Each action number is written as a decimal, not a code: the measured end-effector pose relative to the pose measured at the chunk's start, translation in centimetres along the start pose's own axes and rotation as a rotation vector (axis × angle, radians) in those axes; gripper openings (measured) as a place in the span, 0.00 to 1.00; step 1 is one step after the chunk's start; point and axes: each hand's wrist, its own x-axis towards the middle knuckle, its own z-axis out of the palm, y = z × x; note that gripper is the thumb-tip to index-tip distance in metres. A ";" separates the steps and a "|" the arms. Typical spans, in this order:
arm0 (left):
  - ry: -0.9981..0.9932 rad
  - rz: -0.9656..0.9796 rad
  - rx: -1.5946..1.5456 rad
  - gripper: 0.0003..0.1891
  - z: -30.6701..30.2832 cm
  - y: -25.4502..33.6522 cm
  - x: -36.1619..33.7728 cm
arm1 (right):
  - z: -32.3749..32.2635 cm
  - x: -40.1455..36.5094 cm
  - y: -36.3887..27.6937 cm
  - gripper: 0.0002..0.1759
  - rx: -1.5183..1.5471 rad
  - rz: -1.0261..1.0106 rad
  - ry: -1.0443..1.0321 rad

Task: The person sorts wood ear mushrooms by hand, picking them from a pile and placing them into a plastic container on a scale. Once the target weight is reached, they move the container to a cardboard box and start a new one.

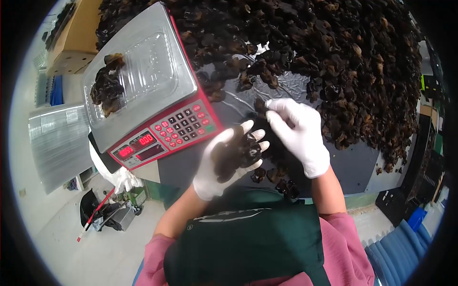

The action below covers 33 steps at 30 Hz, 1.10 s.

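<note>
My left hand [222,164], in a white glove, is palm up with its fingers partly spread, and several dark pieces of wood ear mushroom [245,151] rest on it. To its right, my white-gloved right hand [296,131] pinches a small dark piece of wood ear mushroom [260,106] between thumb and fingers. A red and silver digital scale [145,114] stands to the left of my hands. On its plate lies a clear plastic tray [152,62] with a few wood ear pieces [109,86] along its left side. The red display reads 0.00 in one window.
A large heap of wood ear mushrooms [353,71] covers the back and right of the dark table [353,167]. Loose pieces [279,178] lie near the front edge. Stacked clear trays [59,143] and a cardboard box [78,35] are at the left. Blue stacked items [400,252] stand at lower right.
</note>
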 end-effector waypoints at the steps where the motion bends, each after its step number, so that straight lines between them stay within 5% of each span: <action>1: -0.094 0.005 -0.041 0.30 0.1 -0.1 0.0 | -0.3 -0.7 -0.3 0.08 -0.059 -0.128 -0.022; 4: -0.060 0.058 0.042 0.30 0.2 -0.4 -0.2 | -1.9 -1.9 -2.6 0.09 -0.098 -0.187 -0.201; 6: -0.154 0.327 0.493 0.29 -0.3 -1.1 -0.4 | -1.4 -1.3 -1.6 0.12 -0.057 -0.170 -0.088; 8: -0.191 0.031 -0.056 0.28 -0.4 0.0 -0.5 | 0.7 0.6 0.5 0.13 -0.062 -0.145 0.104; 13: -0.245 0.056 -0.133 0.26 -1.0 0.2 -0.7 | 4.5 5.5 2.4 0.11 -0.572 -0.315 -0.085; 16: -0.232 0.087 -0.132 0.25 -1.5 0.7 -0.4 | 3.9 5.6 1.8 0.09 -0.302 -0.383 0.073; 17: -0.204 0.103 -0.105 0.25 -1.7 0.7 -0.5 | 3.5 4.8 0.7 0.08 0.137 0.049 -0.018; 20: -0.180 0.125 -0.051 0.25 -1.3 0.8 -0.9 | 1.1 4.3 -0.7 0.09 0.723 0.480 -0.224; 21: -0.209 0.104 -0.081 0.26 -1.0 0.9 -1.1 | 0.4 4.4 -1.2 0.10 0.710 0.566 -0.257; 27: -0.304 0.144 -0.199 0.25 1.5 3.3 -4.4 | 0.7 4.8 -1.7 0.11 1.018 0.534 -0.183; 33: -0.399 0.585 -0.055 0.27 4.1 13.4 -9.2 | 2.2 10.7 -8.3 0.11 0.890 0.357 -0.265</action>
